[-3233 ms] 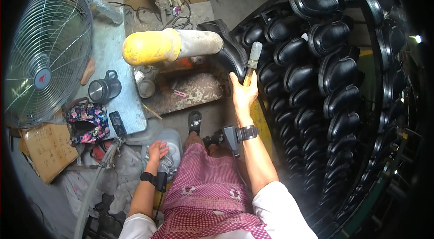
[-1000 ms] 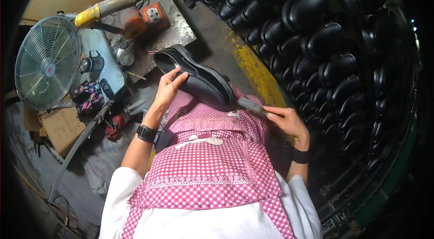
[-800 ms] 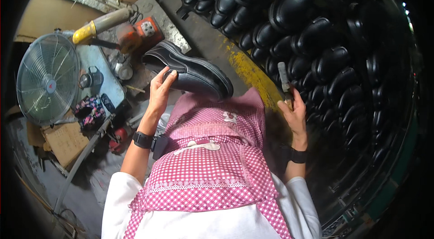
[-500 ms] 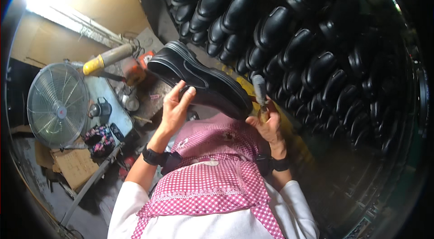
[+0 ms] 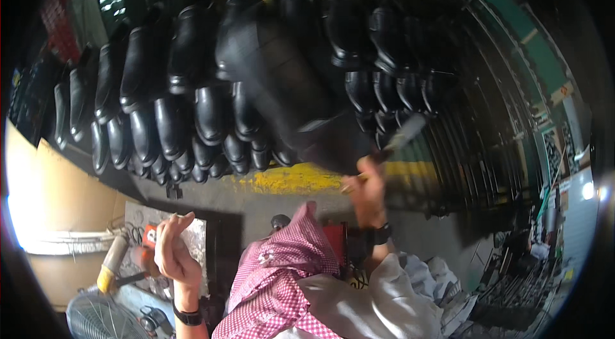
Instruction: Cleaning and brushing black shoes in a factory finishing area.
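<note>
A large black shoe [image 5: 275, 76], smeared by motion, stretches up and left from my right hand [image 5: 368, 191]. My right hand is closed round its near end. A slim tool with a pale grey end [image 5: 407, 131] juts up and right from the same hand; its kind is unclear from the blur. Lower left, my left hand [image 5: 178, 252] is raised with its fingers loosely bent and nothing seen in them. It is well apart from the shoe, nearest to a work stand [image 5: 195, 236].
Rows of black shoes [image 5: 144, 63] hang on a rack across the far side, with bare metal rods [image 5: 474, 147] to the right. A yellow floor stripe [image 5: 295, 179] runs below the rack. Left are a yellow-and-grey cylinder [image 5: 112, 262] and a fan [image 5: 106, 316].
My view has swung right toward the rack. The left hand has let go of the shoe, and the right hand has carried shoe and tool out toward the hanging rows.
</note>
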Tool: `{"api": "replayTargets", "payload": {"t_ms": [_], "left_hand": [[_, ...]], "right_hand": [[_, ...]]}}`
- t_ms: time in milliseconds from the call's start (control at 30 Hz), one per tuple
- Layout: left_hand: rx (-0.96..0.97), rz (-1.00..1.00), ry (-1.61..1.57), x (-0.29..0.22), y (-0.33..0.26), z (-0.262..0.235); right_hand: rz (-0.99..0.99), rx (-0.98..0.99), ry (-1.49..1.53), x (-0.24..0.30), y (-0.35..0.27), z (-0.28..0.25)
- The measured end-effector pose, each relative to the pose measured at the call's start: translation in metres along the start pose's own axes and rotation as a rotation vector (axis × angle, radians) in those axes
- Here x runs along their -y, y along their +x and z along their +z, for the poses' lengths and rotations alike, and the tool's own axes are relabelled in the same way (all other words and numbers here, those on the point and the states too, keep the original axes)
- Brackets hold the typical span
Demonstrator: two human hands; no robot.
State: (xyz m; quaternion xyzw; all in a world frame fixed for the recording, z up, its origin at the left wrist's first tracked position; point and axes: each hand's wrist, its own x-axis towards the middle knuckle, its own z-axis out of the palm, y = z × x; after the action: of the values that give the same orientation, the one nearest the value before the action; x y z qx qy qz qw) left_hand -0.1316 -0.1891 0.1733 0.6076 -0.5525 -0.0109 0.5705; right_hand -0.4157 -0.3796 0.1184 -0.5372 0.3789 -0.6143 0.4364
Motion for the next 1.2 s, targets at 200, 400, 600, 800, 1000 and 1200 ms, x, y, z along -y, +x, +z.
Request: {"api": "replayTargets", "payload": {"t_ms": [200,400,600,800,1000,1200], "left_hand": [[0.150,-0.677,-0.261,0.089,-0.077,-0.002],[0.196,-0.939,-0.306,0.147,-0.147,-0.001],[0.332,-0.975,-0.350,0.183,-0.177,0.015],[0.291,-1.261,-0.203,0.219,-0.219,0.004],[0.240,-1.374,-0.161,0.223,-0.227,-0.010],[0.222,-1.475,-0.099,0.212,-0.215,-0.018]], "right_hand": [[-0.042,-0.557,0.471,0.043,0.105,-0.082],[-0.049,-0.686,0.344,0.029,0.208,-0.177],[0.368,-0.451,-0.134,0.013,0.288,-0.202],[0.259,-0.816,0.008,-0.040,0.307,-0.245],[0.185,-0.887,0.176,-0.036,0.334,-0.295],[0.004,-0.775,0.044,-0.012,0.343,-0.293]]}}
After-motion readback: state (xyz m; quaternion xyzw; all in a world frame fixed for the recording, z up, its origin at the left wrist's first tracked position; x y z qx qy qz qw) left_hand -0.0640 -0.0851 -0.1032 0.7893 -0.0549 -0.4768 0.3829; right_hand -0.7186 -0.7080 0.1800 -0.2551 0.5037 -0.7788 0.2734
